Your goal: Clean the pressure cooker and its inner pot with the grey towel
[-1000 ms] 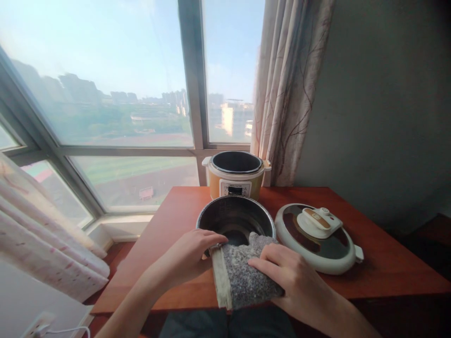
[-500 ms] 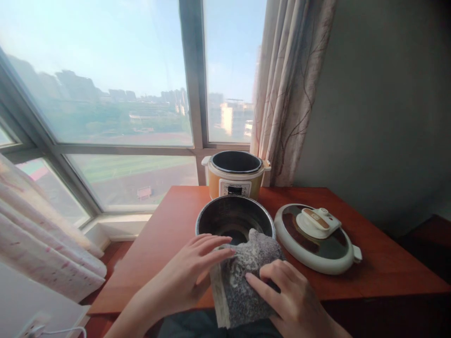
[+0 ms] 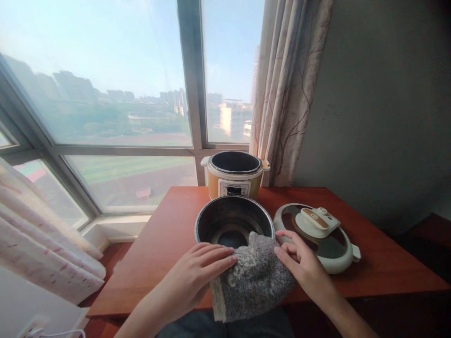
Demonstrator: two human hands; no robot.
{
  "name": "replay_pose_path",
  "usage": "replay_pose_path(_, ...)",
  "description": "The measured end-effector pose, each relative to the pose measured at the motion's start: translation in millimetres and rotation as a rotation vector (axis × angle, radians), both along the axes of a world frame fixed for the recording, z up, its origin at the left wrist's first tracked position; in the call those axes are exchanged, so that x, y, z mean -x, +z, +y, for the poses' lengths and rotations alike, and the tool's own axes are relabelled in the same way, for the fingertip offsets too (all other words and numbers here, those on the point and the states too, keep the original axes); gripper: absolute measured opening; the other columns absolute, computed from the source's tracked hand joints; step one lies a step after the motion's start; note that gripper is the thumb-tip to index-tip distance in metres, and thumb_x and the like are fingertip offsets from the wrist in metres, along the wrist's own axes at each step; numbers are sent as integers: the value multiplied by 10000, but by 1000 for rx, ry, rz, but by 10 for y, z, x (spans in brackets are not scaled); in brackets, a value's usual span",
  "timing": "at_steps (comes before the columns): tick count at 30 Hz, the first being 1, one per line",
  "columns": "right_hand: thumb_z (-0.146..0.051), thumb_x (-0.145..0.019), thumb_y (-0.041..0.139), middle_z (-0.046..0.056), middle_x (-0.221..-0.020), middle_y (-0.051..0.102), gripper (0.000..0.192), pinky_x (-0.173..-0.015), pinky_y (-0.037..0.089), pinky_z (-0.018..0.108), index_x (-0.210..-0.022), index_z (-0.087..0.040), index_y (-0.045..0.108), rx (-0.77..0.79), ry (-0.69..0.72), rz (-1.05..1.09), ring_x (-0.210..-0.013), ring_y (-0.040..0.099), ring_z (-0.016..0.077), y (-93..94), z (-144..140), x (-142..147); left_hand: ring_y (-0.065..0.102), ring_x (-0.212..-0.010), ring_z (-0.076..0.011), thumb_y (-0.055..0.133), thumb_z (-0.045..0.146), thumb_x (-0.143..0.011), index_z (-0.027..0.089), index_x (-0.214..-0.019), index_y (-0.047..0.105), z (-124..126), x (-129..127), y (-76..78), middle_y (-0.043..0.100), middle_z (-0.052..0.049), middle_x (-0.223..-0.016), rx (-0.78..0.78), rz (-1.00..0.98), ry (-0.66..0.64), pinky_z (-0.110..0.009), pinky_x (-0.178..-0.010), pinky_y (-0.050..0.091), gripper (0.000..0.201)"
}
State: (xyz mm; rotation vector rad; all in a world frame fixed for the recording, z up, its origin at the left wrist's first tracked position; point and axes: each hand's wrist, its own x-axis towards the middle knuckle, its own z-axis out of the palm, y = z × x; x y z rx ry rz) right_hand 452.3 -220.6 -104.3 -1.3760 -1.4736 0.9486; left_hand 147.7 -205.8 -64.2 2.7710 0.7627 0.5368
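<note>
Head view: a grey cloth (image 3: 252, 277) drapes over the near rim of the dark inner pot (image 3: 234, 224) and hangs off the counter (image 3: 169, 234) edge. The left hand (image 3: 192, 277) lies flat on its left side, grip spread. The right hand (image 3: 303, 263) touches its right edge, fingers loosely open. Just right lies the lid (image 3: 319, 234); behind the pot stands the yellow cooker (image 3: 234, 176). Beyond are a window (image 3: 105, 94), a curtain (image 3: 289, 89) and a grey wall (image 3: 380, 103).

A home room — curtains (image 3: 285, 89), a wooden table (image 3: 169, 230), a rice cooker (image 3: 234, 174) by the window (image 3: 105, 94).
</note>
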Motion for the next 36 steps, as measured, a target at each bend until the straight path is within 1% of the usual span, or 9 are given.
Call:
replay_pose_path(6,-535,-869,598,47,-851,678,395,-675,475,291,-1019,-183,694,-69,-57,32,-764,618,198,194,105,22,592,-1256,-222,442,136,-966,300,-1442,490,30,31,-75,608,-57,-1424,-133,-53,-41,-368,-1050,474,506)
replay_pose_path(10,-526,-899,560,51,-886,687,380,-700,484,302,-1013,-189,693,-79,-59,-36,-793,630,206,91,130,-52,601,-1236,-212,443,138,-969,275,-1429,498,14,27,-135,628,-61,-1397,-188,-78,-31,-373,-1069,461,483)
replay_pose_path(13,-488,-933,514,40,-806,657,341,-690,487,321,-996,-199,683,-101,-35,-192,-751,621,208,40,79,-100,609,-1215,-199,457,113,-950,263,-1411,510,-3,16,-145,641,-61,-1376,-170,-86,4,-355,-1068,460,488)
replay_pose_path(16,-426,-962,495,62,-860,644,288,-781,491,365,-974,-206,682,-267,-57,-448,-814,613,222,190,10,-85,591,-1237,-203,490,116,-934,264,-1395,511,-3,48,-138,649,-52,-1360,-183,-70,38,-394,-1141,386,485)
replay_pose_path(18,-411,-954,532,96,-1053,646,268,-909,474,399,-1058,-211,675,-407,30,-584,-993,607,249,353,-15,-6,562,-1271,-220,514,126,-921,262,-1398,500,10,94,-151,647,-54,-1357,-214,-62,83,-442,-1187,314,496)
replay_pose_path(21,-510,-845,688,96,-1307,586,490,-1032,428,416,-1247,-243,607,-507,430,-714,-1201,546,275,535,15,218,538,-1280,-234,498,85,-879,224,-1356,515,45,147,-222,623,-84,-1364,-218,-82,164,-472,-1197,285,497)
replay_pose_path(24,-581,-728,776,74,-1180,663,640,-932,479,412,-1236,-236,595,-454,670,-889,-1061,622,280,579,108,498,575,-1169,-226,450,43,-840,201,-1192,579,77,114,-337,650,-90,-1241,-189,-129,201,-484,-1178,310,406)
replay_pose_path(29,-539,-800,688,79,-945,714,398,-659,454,342,-975,-186,631,-333,649,-1112,-803,677,265,563,210,819,578,-998,-254,469,123,-846,168,-1068,589,101,-39,-484,650,-97,-1010,-237,-237,279,-550,-1117,368,256)
replay_pose_path(36,-474,-838,656,50,-927,713,291,-642,373,315,-938,-205,605,-354,572,-1071,-812,671,240,480,157,748,599,-960,-216,405,104,-928,187,-1088,612,164,4,-451,653,-62,-879,-418,-259,281,-447,-1080,453,274)
